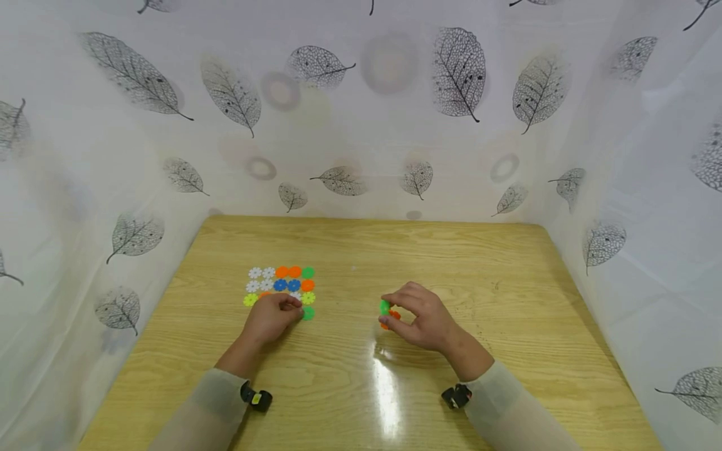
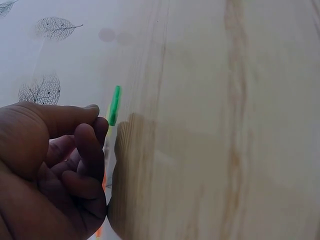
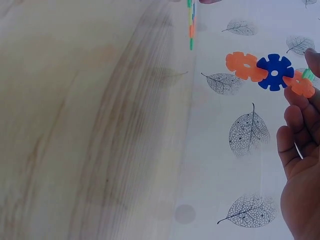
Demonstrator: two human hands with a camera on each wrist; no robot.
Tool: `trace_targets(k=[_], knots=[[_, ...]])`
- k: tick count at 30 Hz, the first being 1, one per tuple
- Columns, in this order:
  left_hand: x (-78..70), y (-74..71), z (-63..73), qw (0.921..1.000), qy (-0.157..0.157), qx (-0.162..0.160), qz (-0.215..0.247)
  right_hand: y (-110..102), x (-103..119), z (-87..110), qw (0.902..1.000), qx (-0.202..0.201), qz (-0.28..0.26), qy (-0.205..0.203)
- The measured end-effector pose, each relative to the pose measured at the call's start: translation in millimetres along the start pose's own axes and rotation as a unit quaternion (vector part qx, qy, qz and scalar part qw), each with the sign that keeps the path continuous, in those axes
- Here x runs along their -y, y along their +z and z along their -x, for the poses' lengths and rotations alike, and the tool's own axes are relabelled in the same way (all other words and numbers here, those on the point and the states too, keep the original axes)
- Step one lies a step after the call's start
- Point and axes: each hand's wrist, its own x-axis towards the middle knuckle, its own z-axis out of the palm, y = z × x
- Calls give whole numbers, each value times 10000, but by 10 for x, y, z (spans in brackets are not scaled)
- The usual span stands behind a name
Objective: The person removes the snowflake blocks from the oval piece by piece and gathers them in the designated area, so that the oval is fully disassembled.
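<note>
My left hand (image 1: 272,318) rests over the near rows of a grid of flower-shaped plastic discs (image 1: 280,285) in white, orange, blue, yellow and green. Its thumb and index fingertips meet beside a green disc (image 1: 308,312) at the grid's near right corner. Whether they pinch anything is unclear. To the right, my right hand (image 1: 427,316) pinches a green disc (image 1: 385,307) between thumb and fingers. In the right wrist view, orange discs (image 3: 241,65) and a blue disc (image 3: 275,73) form a linked chain extending from that hand. Part of the grid is hidden by the left hand.
A wooden table (image 1: 350,382) carries the discs, with bare wood between the two hands. White curtains printed with grey leaves (image 1: 458,72) enclose its back and sides. A camera band (image 1: 256,398) sits on the left wrist, another (image 1: 457,396) on the right.
</note>
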Motion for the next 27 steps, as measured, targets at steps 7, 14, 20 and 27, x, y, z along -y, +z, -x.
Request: trace_targets(k=[7,14,20,27], knots=[[-75,29,8,9997,202,-89,129,-3,7,-7,10000,-15,-7,-35],[-230,56,31,9988,362,72,324,-7,12,-24,9999,-34,-48,-95],[-341,85,33,9980,363,150,501,7,2,-21,9998,-69,-33,-157],[-510,144,43,9928,609,321,980,28,-1,-28,9998,-93,-60,-171]])
